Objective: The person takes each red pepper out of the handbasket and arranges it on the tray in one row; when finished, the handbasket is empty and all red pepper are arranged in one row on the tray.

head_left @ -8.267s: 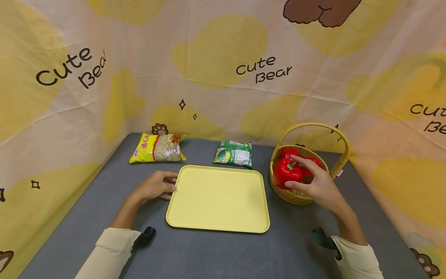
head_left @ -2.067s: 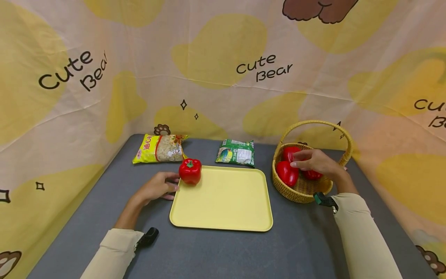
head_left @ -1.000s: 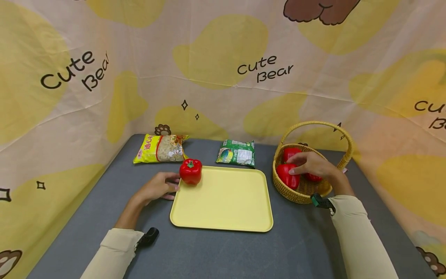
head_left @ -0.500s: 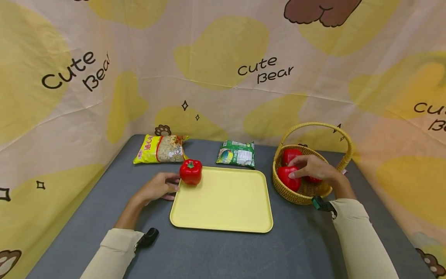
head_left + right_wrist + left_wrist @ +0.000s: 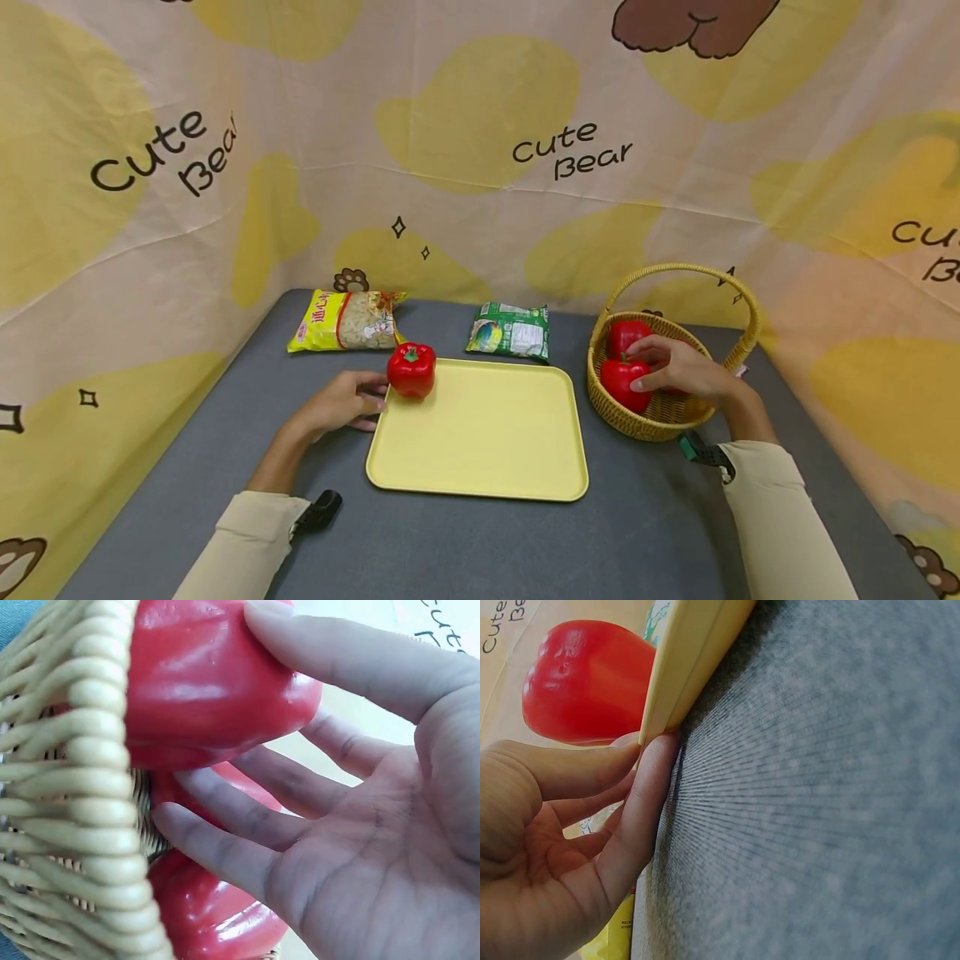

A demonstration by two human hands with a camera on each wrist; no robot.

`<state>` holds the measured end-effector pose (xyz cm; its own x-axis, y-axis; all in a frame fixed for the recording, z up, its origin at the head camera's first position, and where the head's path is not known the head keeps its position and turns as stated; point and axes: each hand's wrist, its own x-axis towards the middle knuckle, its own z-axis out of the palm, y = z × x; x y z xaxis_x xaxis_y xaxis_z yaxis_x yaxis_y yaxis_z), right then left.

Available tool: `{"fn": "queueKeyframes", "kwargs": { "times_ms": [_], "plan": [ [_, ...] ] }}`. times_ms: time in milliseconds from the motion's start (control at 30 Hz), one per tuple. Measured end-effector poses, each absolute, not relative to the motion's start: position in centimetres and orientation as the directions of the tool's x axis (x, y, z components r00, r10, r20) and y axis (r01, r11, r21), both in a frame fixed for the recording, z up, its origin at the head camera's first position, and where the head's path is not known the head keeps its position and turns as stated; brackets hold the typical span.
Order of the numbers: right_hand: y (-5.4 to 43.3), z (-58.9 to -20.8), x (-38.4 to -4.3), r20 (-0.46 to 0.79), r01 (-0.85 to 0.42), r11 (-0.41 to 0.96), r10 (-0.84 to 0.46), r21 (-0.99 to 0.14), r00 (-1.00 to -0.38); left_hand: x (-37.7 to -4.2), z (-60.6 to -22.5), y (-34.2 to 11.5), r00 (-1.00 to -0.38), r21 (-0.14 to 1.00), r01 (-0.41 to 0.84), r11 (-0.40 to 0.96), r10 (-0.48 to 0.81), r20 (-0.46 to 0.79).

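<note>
Right of yellow rectangular tray: red bell pepper inside tan woven basket, between clamped thumb and fingers of right hand. Left hand pinches tray's left rim.

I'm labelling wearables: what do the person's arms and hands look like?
The left hand and right hand are gloveless. The left sleeve and right sleeve are plain cream, leaving the wrists uncovered. A black device sits by the left sleeve's end; a dark, partly green device by the right's.
</note>
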<state>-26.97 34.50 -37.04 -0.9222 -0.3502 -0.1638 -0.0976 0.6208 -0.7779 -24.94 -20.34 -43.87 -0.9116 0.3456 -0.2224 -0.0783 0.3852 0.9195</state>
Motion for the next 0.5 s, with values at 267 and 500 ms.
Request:
{"fn": "queueKeyframes", "kwargs": {
  "times_ms": [267,500],
  "plan": [
    [34.6,-36.9,-26.1,-0.131,-0.147,0.689,-0.334,-0.71,-0.934,-24.8,-43.9,-20.3,-0.911,0.922,-0.068,0.381,0.353,-0.213],
    [34.6,-35.6,-24.5,-0.108,-0.11,0.698,-0.26,-0.708,-0.959,-24.6,-43.7,-20.2,-0.912,0.922,-0.069,0.381,0.351,-0.213]
  ]
}}
